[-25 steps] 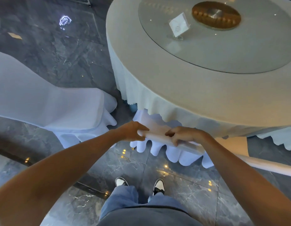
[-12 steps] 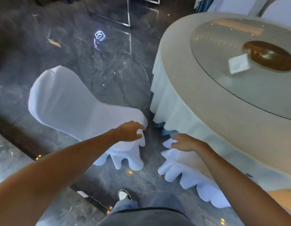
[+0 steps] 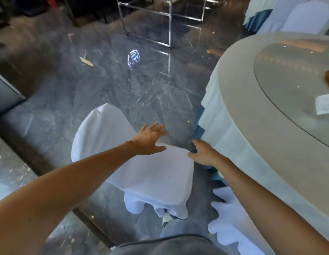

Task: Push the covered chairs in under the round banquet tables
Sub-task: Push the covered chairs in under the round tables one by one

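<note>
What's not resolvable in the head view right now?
- Covered chair legs: hidden by its white cover.
- Right hand contact with the chair: motion-blurred, unclear.
- Round table: cut off by the right edge.
- Card text: blurred, too small.

A: What's on the floor [image 3: 55,115]?
B: Dark grey marble, glossy. A bright round reflection [image 3: 133,57] sits on it, and a yellowish scrap [image 3: 86,61] lies to its left.
A: Farther back?
B: A metal frame [image 3: 168,14] stands on the floor.
A: At the left edge?
B: A grey cabinet [image 3: 5,94].
</note>
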A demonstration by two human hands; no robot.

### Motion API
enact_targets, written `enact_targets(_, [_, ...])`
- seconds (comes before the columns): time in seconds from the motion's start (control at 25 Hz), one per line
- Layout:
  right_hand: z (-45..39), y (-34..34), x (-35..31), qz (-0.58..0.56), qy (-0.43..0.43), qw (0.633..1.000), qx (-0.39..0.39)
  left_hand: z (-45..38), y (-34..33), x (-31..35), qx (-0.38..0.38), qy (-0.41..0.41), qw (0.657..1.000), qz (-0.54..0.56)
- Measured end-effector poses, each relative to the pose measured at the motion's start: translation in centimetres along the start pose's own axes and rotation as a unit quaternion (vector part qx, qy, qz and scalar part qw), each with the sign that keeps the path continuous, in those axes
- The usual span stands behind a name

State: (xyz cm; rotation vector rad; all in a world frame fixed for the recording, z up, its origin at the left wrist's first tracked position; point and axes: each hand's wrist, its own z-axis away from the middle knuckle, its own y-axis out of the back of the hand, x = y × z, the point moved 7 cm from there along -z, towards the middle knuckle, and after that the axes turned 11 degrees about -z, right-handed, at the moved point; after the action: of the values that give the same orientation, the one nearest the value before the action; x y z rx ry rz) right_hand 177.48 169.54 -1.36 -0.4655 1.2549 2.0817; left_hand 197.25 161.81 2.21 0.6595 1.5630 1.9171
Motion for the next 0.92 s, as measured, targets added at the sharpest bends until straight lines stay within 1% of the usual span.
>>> enact_targets(0.08, [-2.8,-0.2,-2.7,0.006,0.023,1.000,0.019,-0.5,0.9,-3.7,0.015,0.010,1.000,0.002])
enact_targets(0.24, [-7.8,-1.3,-7.5,-0.027,0.036,0.998,0.045,-1.4,0.9,-10.7,0.006,0.015,1.000,-0.003])
enact_targets(0.28, [-9.1,-1.7,-8.4,-0.045,0.034,0.997,0.051,-1.8,0.8,-12.4,0.003,0.009,1.000,-0.007])
enact_targets(0.4, [-12.5,-3.4,-10.8,-0.085,0.021,0.991,0.101,-3.3,-0.1,-17.0,-0.011,-0.023,1.000,-0.009])
enact_targets(0.52, [-15.7,-6.6,-13.0,-0.120,-0.020,0.983,0.140,-5.5,-1.7,-22.0,-0.058,-0.074,0.995,-0.026])
enact_targets(0.68, [-17.3,-12.3,-16.9,-0.193,-0.107,0.956,0.192,-7.0,-4.2,-28.6,-0.145,-0.160,0.975,-0.056])
enact_targets(0.76, [-17.1,-16.5,-19.6,-0.207,-0.169,0.946,0.182,-5.8,-5.2,-31.7,-0.178,-0.212,0.959,-0.053])
enact_targets(0.84, [-16.8,-20.2,-22.2,-0.224,-0.213,0.938,0.157,-4.6,-6.1,-34.2,-0.204,-0.266,0.940,-0.066])
enact_targets(0.88, [-16.7,-21.9,-23.6,-0.238,-0.228,0.933,0.144,-4.2,-6.8,-35.2,-0.219,-0.289,0.929,-0.067])
enact_targets(0.92, [-16.5,-23.5,-25.2,-0.253,-0.231,0.930,0.135,-3.8,-7.4,-36.0,-0.217,-0.318,0.921,-0.060])
